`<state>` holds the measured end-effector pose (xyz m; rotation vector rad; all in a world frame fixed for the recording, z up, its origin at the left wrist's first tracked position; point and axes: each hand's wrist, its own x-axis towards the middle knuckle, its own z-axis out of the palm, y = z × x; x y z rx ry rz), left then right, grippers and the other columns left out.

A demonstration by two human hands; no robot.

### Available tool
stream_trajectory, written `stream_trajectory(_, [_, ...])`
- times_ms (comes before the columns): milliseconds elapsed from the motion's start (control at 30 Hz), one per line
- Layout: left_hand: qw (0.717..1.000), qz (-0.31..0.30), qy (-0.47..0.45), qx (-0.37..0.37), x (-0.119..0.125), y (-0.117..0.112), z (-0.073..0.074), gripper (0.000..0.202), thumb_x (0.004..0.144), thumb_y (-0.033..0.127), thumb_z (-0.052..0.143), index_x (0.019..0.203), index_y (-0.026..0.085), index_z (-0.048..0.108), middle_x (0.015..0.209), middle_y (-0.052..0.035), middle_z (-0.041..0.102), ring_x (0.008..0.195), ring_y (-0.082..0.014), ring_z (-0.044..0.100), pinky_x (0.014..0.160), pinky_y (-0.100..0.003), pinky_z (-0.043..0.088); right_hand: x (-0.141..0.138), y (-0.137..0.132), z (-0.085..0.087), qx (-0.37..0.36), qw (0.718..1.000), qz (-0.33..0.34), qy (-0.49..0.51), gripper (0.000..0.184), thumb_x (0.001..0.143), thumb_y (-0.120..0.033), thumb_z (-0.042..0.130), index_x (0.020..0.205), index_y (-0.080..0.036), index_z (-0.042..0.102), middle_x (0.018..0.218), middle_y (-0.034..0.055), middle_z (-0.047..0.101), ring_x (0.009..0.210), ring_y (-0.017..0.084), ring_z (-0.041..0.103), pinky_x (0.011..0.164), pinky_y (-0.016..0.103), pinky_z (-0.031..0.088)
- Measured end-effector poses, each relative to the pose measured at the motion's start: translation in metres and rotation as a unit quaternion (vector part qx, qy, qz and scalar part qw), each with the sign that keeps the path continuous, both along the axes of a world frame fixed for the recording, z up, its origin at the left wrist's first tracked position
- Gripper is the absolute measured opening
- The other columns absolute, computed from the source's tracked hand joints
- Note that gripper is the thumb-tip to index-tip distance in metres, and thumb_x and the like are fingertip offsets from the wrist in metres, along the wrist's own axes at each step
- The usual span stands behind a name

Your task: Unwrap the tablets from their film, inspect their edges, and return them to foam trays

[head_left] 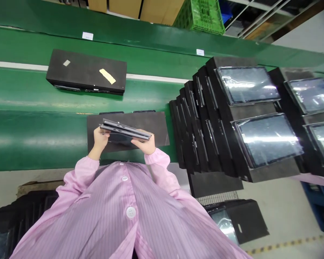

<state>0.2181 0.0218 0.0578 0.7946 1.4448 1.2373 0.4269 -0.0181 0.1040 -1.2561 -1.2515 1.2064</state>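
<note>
My left hand (100,137) and my right hand (145,146) each grip one end of two thin dark tablets (124,130), held flat one on top of the other just in front of my chest. Both hands are closed on the edges, left at the left end, right at the right end. The tablets hover over a black foam tray (158,125) that lies on the near edge of the green conveyor belt (35,136). My pink striped sleeves and coat fill the lower part of the view.
A second black foam tray (86,72) with a yellow tape strip lies farther up the belt. To the right stands a tall stack of foam trays (205,118) holding glossy-screened tablets (267,140). Green crate (202,14) and cardboard boxes at the back.
</note>
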Motion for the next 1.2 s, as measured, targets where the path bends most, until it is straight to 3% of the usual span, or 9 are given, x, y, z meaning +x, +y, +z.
stream_trajectory(100, [0.985,0.088,0.081,0.128,0.012,-0.008,0.016,0.072,0.066,0.09,0.048,0.08,0.019,0.055,0.07,0.0008,0.053,0.067,-0.0144,0.055,0.069,-0.03,0.05,-0.012,-0.011,0.001,0.01,0.999,-0.032,0.003,0.042,0.064,-0.052,0.084,0.092,-0.022,0.075,0.093,0.0082,0.077,0.088,0.029,0.074,0.087,0.046,0.06])
stream_trajectory(167, [0.957,0.144,0.14,0.212,0.021,-0.008,0.029,0.071,0.079,0.087,0.03,0.084,0.02,0.053,0.076,0.0003,0.052,0.072,-0.0138,0.055,0.073,-0.03,0.049,-0.023,-0.018,0.004,0.049,0.998,-0.03,-0.011,0.04,0.07,-0.053,0.08,0.096,-0.023,0.076,0.101,0.0087,0.077,0.097,0.029,0.073,0.094,0.046,0.058])
stream_trajectory(233, [0.943,0.159,0.153,0.248,0.027,-0.002,0.041,0.065,0.087,0.08,0.025,0.082,0.021,0.051,0.078,0.0005,0.05,0.073,-0.0133,0.053,0.076,-0.03,0.046,-0.033,-0.024,0.009,0.095,0.995,-0.008,-0.021,0.043,0.077,-0.055,0.073,0.106,-0.024,0.074,0.111,0.0088,0.076,0.106,0.029,0.071,0.1,0.046,0.056])
stream_trajectory(367, [0.931,0.097,0.105,0.335,0.029,0.021,0.058,0.062,0.088,0.078,0.026,0.077,0.022,0.051,0.074,0.0002,0.047,0.069,-0.0149,0.048,0.075,-0.031,0.044,-0.044,-0.034,0.016,0.174,0.981,0.083,-0.029,0.06,0.09,-0.052,0.061,0.142,-0.025,0.051,0.144,0.0095,0.057,0.136,0.027,0.053,0.117,0.046,0.041])
stream_trajectory(500, [0.926,-0.022,0.082,0.369,0.027,0.033,0.064,0.063,0.089,0.076,0.028,0.076,0.021,0.057,0.074,-0.0022,0.052,0.071,-0.0159,0.052,0.076,-0.031,0.046,-0.036,-0.036,0.026,0.178,0.967,0.173,-0.059,0.09,0.084,-0.061,0.064,0.157,-0.025,0.026,0.162,0.0105,0.033,0.15,0.029,0.031,0.124,0.048,0.027])
stream_trajectory(567, [0.934,-0.056,0.082,0.344,0.028,0.032,0.067,0.065,0.089,0.076,0.026,0.08,0.021,0.06,0.077,-0.003,0.055,0.075,-0.0164,0.056,0.079,-0.032,0.048,-0.029,-0.036,0.031,0.148,0.969,0.192,-0.046,0.09,0.083,-0.065,0.063,0.156,-0.025,0.028,0.162,0.0091,0.032,0.15,0.031,0.03,0.123,0.049,0.028])
stream_trajectory(767, [0.929,-0.109,0.081,0.345,0.039,0.027,0.074,0.055,0.098,0.062,0.025,0.105,0.024,0.064,0.099,-0.0041,0.065,0.1,-0.019,0.064,0.096,-0.037,0.049,-0.022,-0.035,0.043,0.045,0.99,0.127,0.034,0.054,0.095,-0.046,0.056,0.146,-0.033,0.047,0.154,0.001,0.046,0.143,0.027,0.043,0.119,0.048,0.039])
stream_trajectory(967, [0.896,-0.143,0.066,0.416,0.04,0.036,0.064,0.054,0.101,0.054,0.016,0.123,0.033,0.061,0.117,-0.0015,0.068,0.113,-0.021,0.063,0.102,-0.042,0.048,-0.028,-0.036,0.049,0.062,0.994,0.088,0.005,0.042,0.099,-0.038,0.052,0.14,-0.034,0.054,0.148,-0.0023,0.054,0.14,0.023,0.048,0.121,0.046,0.037])
stream_trajectory(1200, [0.892,-0.164,0.051,0.419,0.042,0.036,0.062,0.055,0.102,0.051,0.011,0.124,0.037,0.06,0.12,0.001,0.068,0.117,-0.021,0.063,0.103,-0.045,0.049,-0.032,-0.038,0.05,0.073,0.994,0.074,-0.019,0.041,0.101,-0.034,0.049,0.141,-0.036,0.053,0.148,-0.004,0.053,0.141,0.021,0.047,0.122,0.044,0.037])
